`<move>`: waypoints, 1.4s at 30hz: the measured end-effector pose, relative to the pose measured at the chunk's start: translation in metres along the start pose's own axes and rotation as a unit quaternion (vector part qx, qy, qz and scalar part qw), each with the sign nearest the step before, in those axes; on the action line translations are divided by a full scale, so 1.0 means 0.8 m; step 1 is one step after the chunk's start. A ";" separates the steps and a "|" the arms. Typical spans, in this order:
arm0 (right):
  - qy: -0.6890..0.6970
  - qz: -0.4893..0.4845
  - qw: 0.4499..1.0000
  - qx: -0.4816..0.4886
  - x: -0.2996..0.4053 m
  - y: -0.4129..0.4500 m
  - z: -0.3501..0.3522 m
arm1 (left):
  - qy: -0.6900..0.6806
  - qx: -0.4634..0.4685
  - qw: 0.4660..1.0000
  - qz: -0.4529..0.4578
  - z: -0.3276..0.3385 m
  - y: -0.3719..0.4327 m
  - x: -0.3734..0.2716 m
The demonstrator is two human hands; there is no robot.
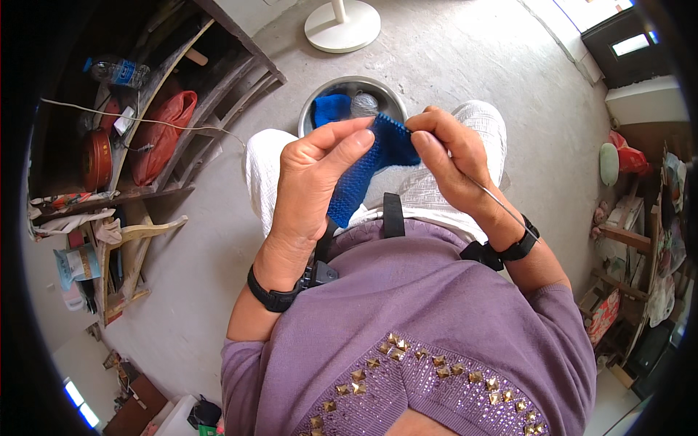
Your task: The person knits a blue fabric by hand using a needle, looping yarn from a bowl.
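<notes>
A strip of blue knitted fabric (pixel 354 188) hangs between my two hands above my lap. My left hand (pixel 322 169) pinches its upper left edge between thumb and forefinger, and part of the strip passes behind that hand. With thumb and curled fingers, my right hand (pixel 455 155) grips the upper right corner. A row of stitches runs along the top edge between the fingertips. From under my right palm a thin metal knitting needle (pixel 504 208) sticks out toward the wrist. Whether a second needle lies in the stitches is hard to see.
Beyond my knees a metal basin (pixel 401 98) on the concrete floor holds a grey yarn ball (pixel 364 103) and blue knitted material (pixel 331 109). A white round stand base (pixel 342 27) stands farther off. Wooden shelving (pixel 240 71) is at left, with a cable (pixel 180 126) across it.
</notes>
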State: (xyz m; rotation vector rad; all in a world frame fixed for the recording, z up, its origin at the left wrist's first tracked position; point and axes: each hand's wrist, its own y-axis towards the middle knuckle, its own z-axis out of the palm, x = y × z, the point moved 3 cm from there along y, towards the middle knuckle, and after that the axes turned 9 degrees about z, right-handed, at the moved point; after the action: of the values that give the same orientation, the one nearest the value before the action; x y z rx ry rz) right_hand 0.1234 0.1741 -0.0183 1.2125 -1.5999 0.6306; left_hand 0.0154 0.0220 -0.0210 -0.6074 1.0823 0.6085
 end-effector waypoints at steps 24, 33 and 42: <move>-0.042 -0.025 0.999 0.018 0.008 -0.007 -0.006 | -0.011 -0.039 0.999 0.027 -0.006 0.001 0.003; -0.159 -0.082 0.984 -0.021 0.015 0.008 0.000 | 0.000 -0.020 1.000 0.008 0.000 -0.001 0.005; -0.055 -0.074 0.989 0.116 0.003 0.024 0.011 | 0.026 0.066 0.998 0.000 0.010 -0.004 0.004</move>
State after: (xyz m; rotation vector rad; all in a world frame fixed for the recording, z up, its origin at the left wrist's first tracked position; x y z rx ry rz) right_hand 0.1024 0.1732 -0.0165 1.5475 -1.5400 0.6776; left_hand 0.0239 0.0260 -0.0207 -0.5109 1.1615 0.5202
